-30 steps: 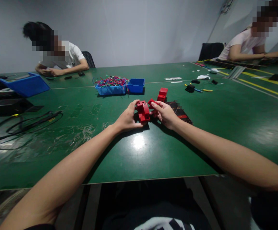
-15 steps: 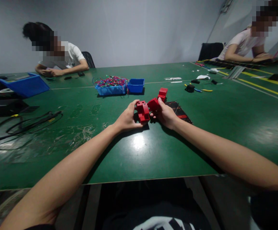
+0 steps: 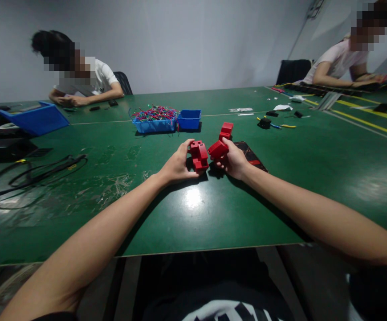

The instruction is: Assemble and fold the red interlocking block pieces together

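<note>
My left hand is closed on a red block-shaped part, thumb on its near side and fingers behind it. Just to the right, my right hand grips a second red part, tilted, between thumb and fingers. A small gap separates the two held parts. Another red piece shows right behind the one in my right hand; whether they are joined I cannot tell. A flat black item with a red stripe lies on the green table beyond my right wrist.
Behind my hands stand a blue tray of coloured wires and a smaller blue bin. Black cables lie at left near a tilted blue bin. Pliers lie right. Two people sit across the table.
My right hand has moved slightly right, and its red part has turned and drawn away from the one in my left hand. The left hand has stayed in place.
</note>
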### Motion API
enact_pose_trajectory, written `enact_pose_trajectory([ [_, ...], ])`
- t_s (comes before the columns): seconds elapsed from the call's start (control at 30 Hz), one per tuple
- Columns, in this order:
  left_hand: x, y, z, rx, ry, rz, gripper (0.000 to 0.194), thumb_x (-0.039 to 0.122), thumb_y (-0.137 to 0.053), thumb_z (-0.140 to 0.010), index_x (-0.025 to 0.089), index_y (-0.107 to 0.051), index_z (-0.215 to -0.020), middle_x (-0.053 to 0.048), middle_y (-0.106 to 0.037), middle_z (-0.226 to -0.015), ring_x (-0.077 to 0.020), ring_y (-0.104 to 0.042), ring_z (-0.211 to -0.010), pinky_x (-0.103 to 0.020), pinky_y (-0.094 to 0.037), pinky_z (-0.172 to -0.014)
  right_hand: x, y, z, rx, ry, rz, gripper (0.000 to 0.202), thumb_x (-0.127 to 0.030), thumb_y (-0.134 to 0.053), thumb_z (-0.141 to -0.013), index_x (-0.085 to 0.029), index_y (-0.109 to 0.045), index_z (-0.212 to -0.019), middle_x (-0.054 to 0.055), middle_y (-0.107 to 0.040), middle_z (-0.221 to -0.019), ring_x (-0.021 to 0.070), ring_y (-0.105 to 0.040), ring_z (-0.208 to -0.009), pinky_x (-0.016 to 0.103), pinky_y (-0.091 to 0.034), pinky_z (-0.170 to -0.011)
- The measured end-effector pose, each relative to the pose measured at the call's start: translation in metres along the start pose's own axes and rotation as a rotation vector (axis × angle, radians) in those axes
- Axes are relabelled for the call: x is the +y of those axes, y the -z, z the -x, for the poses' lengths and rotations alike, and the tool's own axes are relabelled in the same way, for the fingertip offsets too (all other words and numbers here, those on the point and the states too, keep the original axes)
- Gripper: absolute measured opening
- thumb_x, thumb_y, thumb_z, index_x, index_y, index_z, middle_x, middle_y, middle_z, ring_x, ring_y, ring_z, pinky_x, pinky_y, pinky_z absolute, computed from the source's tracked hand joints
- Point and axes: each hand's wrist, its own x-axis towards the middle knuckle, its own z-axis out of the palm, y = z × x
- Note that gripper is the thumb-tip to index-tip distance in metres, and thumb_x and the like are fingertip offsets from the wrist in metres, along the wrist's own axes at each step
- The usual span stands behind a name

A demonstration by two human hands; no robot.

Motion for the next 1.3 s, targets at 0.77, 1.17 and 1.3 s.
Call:
enact_pose_trajectory([
  [0.77, 0.000, 0.000, 0.000, 0.001, 0.001, 0.002, 0.100, 0.037, -0.079, -0.064, 0.018, -0.024, -0.146, -0.021, -0.041, -0.145, -0.0346, -0.049, -0.131, -0.052, -0.046, -0.107, 0.008, 0.004, -0.012, -0.157, 0.063, -0.084, 0.047, -0.059, -0.037, -0.096, -0.018, -0.057, -0.086, 0.006, -0.068, -0.063, 0.0119, -0.056, -0.042, 0.021, -0.036, -0.037],
  [1.17, 0.001, 0.001, 0.000, -0.008, 0.014, 0.003, 0.099, 0.038, -0.078, -0.063, 0.015, -0.026, -0.144, -0.022, -0.041, -0.145, -0.0355, -0.046, -0.134, -0.052, -0.045, -0.108, 0.007, 0.002, -0.008, -0.137, 0.107, -0.080, 0.035, -0.049, -0.048, -0.097, -0.018, -0.056, -0.083, 0.001, -0.065, -0.063, 0.0098, -0.056, -0.041, 0.020, -0.035, -0.036],
  [1.3, 0.001, 0.001, 0.000, -0.005, 0.012, 0.004, 0.099, 0.038, -0.079, -0.063, 0.016, -0.026, -0.144, -0.022, -0.041, -0.145, -0.0351, -0.047, -0.133, -0.051, -0.045, -0.108, 0.010, 0.005, -0.010, -0.128, 0.127, -0.056, 0.038, -0.054, -0.055, -0.091, -0.018, -0.055, -0.079, 0.000, -0.061, -0.058, 0.0093, -0.053, -0.039, 0.019, -0.034, -0.035],
])
